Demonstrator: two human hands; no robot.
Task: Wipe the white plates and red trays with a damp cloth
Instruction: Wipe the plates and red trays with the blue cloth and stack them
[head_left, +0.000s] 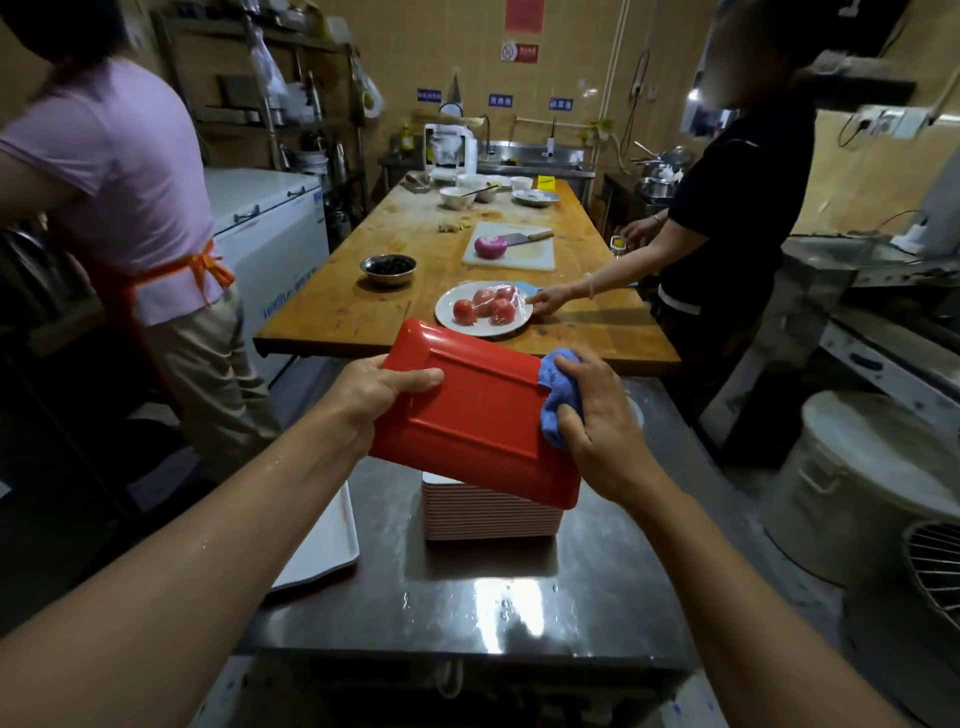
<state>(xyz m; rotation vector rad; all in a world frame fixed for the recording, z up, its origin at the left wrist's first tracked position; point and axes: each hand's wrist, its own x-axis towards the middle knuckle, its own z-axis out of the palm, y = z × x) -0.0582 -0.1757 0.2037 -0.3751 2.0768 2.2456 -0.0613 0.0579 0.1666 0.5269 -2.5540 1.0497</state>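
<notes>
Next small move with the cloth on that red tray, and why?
Probably drag the blue cloth leftward across the red tray. The right hand grips it at the tray's right edge, the left hand holds the opposite edge, and the underside faces up.

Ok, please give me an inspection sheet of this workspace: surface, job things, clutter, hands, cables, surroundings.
Surface: steel counter, wet spots, glare.
Job's things: red tray held tilted, underside up, over tray stack; blue cloth on its right edge; white tray at left.
Clutter: nothing seen on the counter.
Hands: left hand grips the tray; right hand grips the cloth.
Cables: wall cable, far off.
Surroundings: wooden table with tomato plate; two people beside it.
</notes>
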